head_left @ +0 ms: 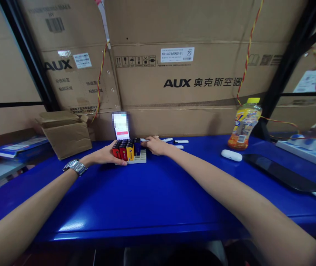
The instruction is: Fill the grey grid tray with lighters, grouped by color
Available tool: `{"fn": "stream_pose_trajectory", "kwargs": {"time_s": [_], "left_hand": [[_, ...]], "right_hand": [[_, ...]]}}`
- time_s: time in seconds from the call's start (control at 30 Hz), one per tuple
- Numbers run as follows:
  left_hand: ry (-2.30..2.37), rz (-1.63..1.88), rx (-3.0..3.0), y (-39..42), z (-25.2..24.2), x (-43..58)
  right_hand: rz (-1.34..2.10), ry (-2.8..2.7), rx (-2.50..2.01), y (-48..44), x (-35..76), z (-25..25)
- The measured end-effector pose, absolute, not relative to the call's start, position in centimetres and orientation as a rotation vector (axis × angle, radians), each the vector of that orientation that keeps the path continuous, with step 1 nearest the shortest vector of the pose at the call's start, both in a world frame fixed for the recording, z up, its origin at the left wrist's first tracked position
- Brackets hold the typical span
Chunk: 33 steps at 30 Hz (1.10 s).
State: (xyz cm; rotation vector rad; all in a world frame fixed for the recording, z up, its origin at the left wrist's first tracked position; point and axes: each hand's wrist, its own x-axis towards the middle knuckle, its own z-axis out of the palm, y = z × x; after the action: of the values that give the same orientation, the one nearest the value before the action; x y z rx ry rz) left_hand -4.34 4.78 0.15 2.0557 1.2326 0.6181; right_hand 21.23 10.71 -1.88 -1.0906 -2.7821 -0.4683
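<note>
A small pale tray (140,159) stands on the blue table (152,199), filled with several upright lighters (126,148) in red, yellow and dark blue. My left hand (106,155), with a metal watch on its wrist, rests against the tray's left side, fingers curled along the red lighters. My right hand (154,145) lies at the tray's right rear corner, its fingers closed and touching the back row of lighters. Whether it holds one is hidden.
A phone (121,125) leans upright behind the tray. White pens (180,142) lie to the right. An orange drink bottle (244,123), a white earbud case (231,155) and a black tablet (282,173) sit at right. An open cardboard box (66,135) stands at left, large cartons behind.
</note>
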Motion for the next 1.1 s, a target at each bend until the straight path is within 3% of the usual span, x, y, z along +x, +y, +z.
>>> {"fn": "stream_pose_trajectory", "kwargs": {"time_s": [0.13,0.67,0.9,1.1], "left_hand": [[1.228,0.622,2.028,4.7,0.3,-4.2],[1.171,0.639,2.068,3.5,0.1,-2.4],[1.269,0.676,2.257,2.8,-0.7,-0.2],[1.194,0.691,2.297,2.6,-1.1,0.3]], "right_hand": [[-0.266,-2.803,-1.054,8.6,22.8,-1.3],[-0.437,-2.672,-1.604,2.0,26.3,1.2],[-0.394,-2.799,-1.488,3.5,26.0,-0.3],[-0.264,-2.568,-1.313,4.0,28.2,-1.0]]}}
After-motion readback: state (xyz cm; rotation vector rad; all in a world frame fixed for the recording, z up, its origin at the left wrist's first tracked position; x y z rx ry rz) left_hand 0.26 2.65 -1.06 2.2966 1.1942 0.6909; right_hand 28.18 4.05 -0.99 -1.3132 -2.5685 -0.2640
